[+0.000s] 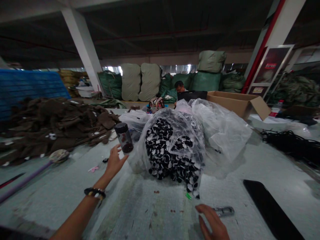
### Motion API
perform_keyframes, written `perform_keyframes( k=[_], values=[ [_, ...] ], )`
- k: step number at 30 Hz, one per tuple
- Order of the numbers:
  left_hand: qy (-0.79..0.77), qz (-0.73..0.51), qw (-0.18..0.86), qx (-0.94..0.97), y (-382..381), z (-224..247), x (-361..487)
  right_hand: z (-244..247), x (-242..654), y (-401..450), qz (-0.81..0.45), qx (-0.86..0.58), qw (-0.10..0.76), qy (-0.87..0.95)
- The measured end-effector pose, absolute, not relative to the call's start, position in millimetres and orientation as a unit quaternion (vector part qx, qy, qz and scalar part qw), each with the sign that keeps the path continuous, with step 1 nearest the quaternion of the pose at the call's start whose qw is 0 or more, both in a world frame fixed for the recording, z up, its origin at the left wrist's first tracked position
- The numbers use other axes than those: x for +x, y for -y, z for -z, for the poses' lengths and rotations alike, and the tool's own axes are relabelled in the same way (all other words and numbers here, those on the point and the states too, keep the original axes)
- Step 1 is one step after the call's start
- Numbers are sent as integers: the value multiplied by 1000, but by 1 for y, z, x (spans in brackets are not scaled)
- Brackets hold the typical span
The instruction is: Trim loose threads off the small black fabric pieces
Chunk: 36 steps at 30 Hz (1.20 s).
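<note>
jar (124, 137) stands at the left hand (114, 164), fingers spread around its base; grip cannot be confirmed. right hand (212, 221) rests open on the table (155, 213), just beside a metal clip (223, 211). plastic bag (172, 150) is full of black-and-white pieces, just right of the jar.

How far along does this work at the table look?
Done-looking: black-and-white pieces fill a clear plastic bag. In hand: the left hand is at a black-lidded clear bottle; the right hand lies beside a steel clip. Left: a brown fabric heap and black cords lie loose on the grey table.
</note>
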<state>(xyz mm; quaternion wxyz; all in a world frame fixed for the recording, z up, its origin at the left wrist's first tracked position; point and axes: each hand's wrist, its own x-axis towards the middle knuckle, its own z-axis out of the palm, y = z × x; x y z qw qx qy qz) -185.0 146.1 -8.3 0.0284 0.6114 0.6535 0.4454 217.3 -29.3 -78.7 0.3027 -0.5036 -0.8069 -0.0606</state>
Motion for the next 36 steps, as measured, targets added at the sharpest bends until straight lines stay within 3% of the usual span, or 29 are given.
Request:
perform_keyframes(
  k=[3,7,14,22,24,30,36],
  values=[
    [-569,-376,115,722,-91,14,-143,64,262,22,112,-586,202,777],
    [-498,-311,240,774,-40,12,-94,57,285,20,149,-594,50,789],
    [-460,-266,322,783,-16,3,-60,44,273,21,108,-554,2,825],
    [-479,-287,304,772,-38,11,-35,41,259,24,-26,-582,22,812],
    [-512,-311,271,753,-48,18,-26,36,252,28,-97,-584,67,803],
    [-582,-368,190,699,-76,31,-1,33,215,38,-300,-520,338,725],
    [-580,-388,179,694,-96,24,20,48,185,43,-381,-499,365,687]
  ],
)
